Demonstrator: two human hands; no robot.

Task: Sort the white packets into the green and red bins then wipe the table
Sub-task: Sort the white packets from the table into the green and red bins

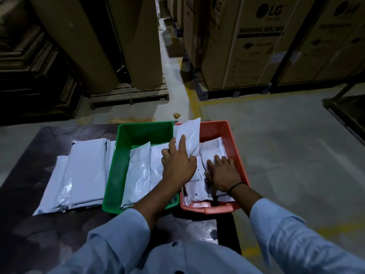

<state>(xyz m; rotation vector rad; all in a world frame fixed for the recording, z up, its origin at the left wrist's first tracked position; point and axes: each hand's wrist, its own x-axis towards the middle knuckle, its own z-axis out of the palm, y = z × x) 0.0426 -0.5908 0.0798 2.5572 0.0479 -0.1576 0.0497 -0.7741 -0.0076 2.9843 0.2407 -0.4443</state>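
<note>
A green bin (123, 139) and a red bin (233, 139) stand side by side on a dark table (29, 224). White packets lie in both bins. My left hand (177, 165) grips a white packet (188, 135) that stands tilted over the wall between the two bins. My right hand (224, 173) rests flat, fingers apart, on the packets in the red bin (212, 149). More packets (138, 173) lie in the green bin. A stack of larger white packets (83, 173) lies on the table left of the green bin.
Tall cardboard rolls (83, 42) on a wooden pallet (128, 95) stand beyond the table at left. Large washing-machine cartons (256, 42) stand at right. A concrete floor with yellow lines (194, 107) runs between them. A dark frame (347, 113) is at far right.
</note>
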